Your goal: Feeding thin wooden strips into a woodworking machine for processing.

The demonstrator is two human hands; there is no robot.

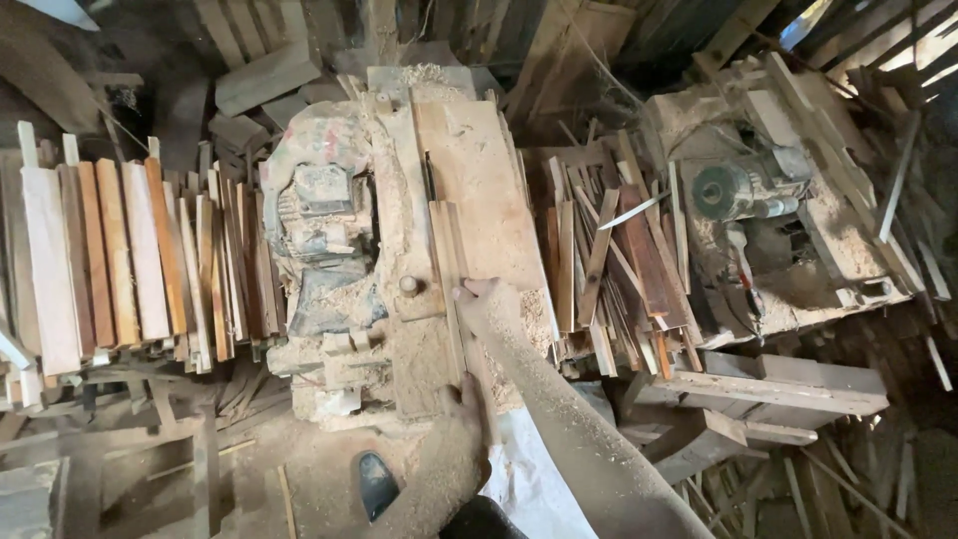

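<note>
A narrow wooden strip (pixel 451 255) lies lengthwise on the sawdust-covered saw table (pixel 479 170), beside the blade slot (pixel 430 180). My right hand (pixel 477 295) presses on the strip's near half, fingers on top of it. My left hand (pixel 465 399) grips the strip's near end at the table's front edge. Both forearms are coated in sawdust.
An electric motor (pixel 321 215) sits left of the table. A stack of planks (pixel 120 260) lies at far left, a pile of thin offcuts (pixel 609 269) at right. A second machine with a round disc (pixel 733 190) stands at far right. My dark shoe (pixel 376 485) is below.
</note>
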